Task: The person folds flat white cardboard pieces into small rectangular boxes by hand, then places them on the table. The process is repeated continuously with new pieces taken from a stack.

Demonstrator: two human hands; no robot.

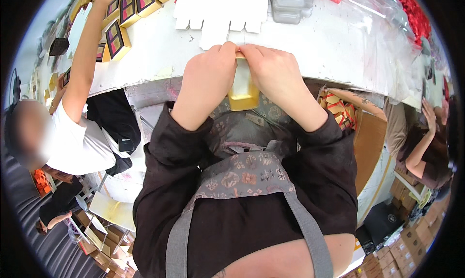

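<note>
Between my two hands is a small gold box (244, 101) with a white inside, hanging over the near edge of the white table (145, 60). My left hand (209, 75) is closed, its fingertips pinching the box's far end. From the other side my right hand (272, 70) pinches that same end, and the fingertips of both hands nearly meet. My knuckles hide part of the box's sides. Just beyond my fingers lies a flat white card blank (220, 9) with cut tabs along its near edge.
Gold boxes with dark windowed fronts (116, 39) stand at the far left, where a co-worker's arm (83, 65) reaches over. Clear plastic trays (292, 6) are stacked beyond the blank. Red shreds (411, 11) lie far right. An open carton (370, 142) with red-ribboned boxes stands below, right.
</note>
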